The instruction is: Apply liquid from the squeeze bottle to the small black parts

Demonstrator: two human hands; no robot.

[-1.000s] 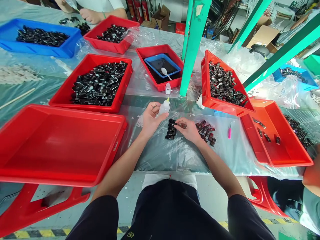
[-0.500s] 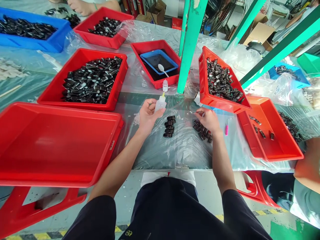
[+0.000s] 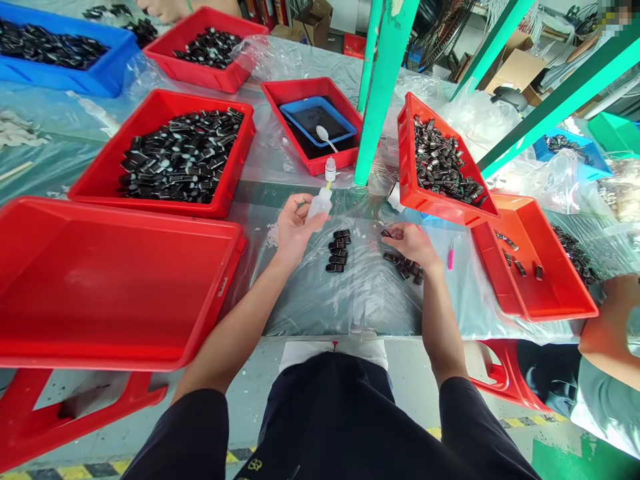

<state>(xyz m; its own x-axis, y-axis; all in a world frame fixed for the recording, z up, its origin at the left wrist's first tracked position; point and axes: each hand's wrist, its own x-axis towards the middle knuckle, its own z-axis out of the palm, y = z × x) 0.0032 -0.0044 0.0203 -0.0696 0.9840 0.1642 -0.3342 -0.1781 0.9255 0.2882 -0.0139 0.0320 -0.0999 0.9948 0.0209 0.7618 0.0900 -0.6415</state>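
Observation:
My left hand (image 3: 295,230) is wrapped round a small white squeeze bottle (image 3: 320,204) with a yellowish tip, held upright and slightly tilted. Right of it, a short column of black pieces (image 3: 339,252) lies on the plastic-covered table. My right hand (image 3: 411,241) pinches one small black piece (image 3: 386,233) between its fingertips, just above a loose group of black pieces (image 3: 404,267). A small clear bottle with a white cap (image 3: 330,169) stands behind the squeeze bottle. Small white bits (image 3: 273,235) are scattered left of my left hand.
A red tray of black pieces (image 3: 243,157) and a bare red tray (image 3: 223,287) are on the left. A tilted red tray (image 3: 440,208), another red tray (image 3: 550,297) and a pink tool (image 3: 451,256) are on the right. Behind stands a green post (image 3: 380,93). Another person's arm (image 3: 610,333) is at far right.
My right hand has shifted slightly left and down, and a black piece now shows at its fingertips. My left hand still holds the squeeze bottle. The view has shifted slightly.

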